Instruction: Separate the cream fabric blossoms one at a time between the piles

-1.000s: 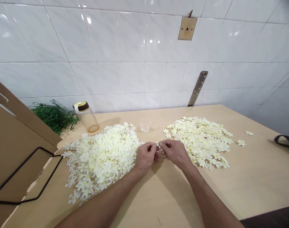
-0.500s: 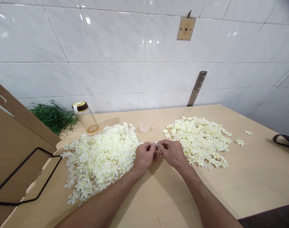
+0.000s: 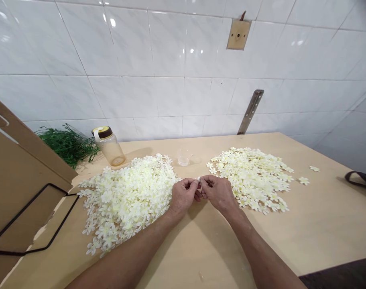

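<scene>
My left hand [image 3: 183, 196] and my right hand [image 3: 216, 192] meet over the table between two flower piles. Both are closed, with thumbs and fingertips pinched on a tiny white artificial flower [image 3: 198, 179], mostly covered by the fingers. A large heap of cream-white artificial flowers [image 3: 131, 196] spreads beside and behind my left hand. Past my right hand lies a second, flatter pile of pale yellow-white flowers [image 3: 255, 176]. Just beyond my fingertips stands a small clear plastic cup [image 3: 183, 157].
A clear bottle [image 3: 111, 149] with a brown and yellow lid stands at the back left, beside green artificial stems [image 3: 65, 146]. A cardboard box [image 3: 26, 176] and a black wire frame [image 3: 50, 241] occupy the left edge. A black strap [image 3: 362, 178] lies far right.
The hands stay together in nearly the same spot. The white flower between the fingertips shows less than a second ago, as the fingers have closed nearer around it. The view shifts slightly.
</scene>
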Demonstrator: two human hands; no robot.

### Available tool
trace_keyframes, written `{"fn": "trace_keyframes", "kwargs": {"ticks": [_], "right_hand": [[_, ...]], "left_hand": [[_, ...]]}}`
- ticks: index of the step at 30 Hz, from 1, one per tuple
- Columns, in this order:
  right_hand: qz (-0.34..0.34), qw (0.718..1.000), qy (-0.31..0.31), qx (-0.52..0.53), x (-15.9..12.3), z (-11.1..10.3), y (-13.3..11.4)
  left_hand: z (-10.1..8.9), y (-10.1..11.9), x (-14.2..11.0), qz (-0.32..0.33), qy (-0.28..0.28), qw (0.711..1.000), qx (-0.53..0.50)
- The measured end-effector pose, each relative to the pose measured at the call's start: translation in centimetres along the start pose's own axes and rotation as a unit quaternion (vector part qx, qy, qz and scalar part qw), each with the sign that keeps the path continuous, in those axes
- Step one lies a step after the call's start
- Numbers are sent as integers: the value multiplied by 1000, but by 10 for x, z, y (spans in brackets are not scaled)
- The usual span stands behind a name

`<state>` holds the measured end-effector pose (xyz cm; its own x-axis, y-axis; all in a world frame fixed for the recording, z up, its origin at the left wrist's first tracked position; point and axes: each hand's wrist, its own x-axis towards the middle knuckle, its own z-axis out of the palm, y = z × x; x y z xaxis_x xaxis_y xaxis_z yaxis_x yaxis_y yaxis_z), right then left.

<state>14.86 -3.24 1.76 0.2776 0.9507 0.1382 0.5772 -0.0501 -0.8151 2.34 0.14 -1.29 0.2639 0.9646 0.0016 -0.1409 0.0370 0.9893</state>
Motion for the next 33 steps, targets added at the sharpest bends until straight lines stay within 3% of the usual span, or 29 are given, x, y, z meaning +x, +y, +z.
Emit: {"fn": "trace_keyframes", "kwargs": {"ticks": [11, 18, 24, 27, 29, 33], "right_hand": [[-13, 1000, 3, -24, -2, 1, 1], [61, 997, 5, 49, 2, -2, 4], [91, 981, -60, 163, 5, -3, 9], [113, 961, -76, 243, 6, -7, 8], [120, 943, -121, 286, 7, -12, 7], [107, 929, -167, 313, 9, -20, 10]], "left_hand": [[1, -1, 1, -1, 8, 1000, 20], [0, -4, 2, 12, 25, 1000, -13], [2, 1, 1, 0, 21, 998, -52], [2, 3, -1, -2, 3, 998, -62], [1, 3, -1, -3, -7, 998, -63], [1, 1, -1, -14, -5, 999, -49]]}}
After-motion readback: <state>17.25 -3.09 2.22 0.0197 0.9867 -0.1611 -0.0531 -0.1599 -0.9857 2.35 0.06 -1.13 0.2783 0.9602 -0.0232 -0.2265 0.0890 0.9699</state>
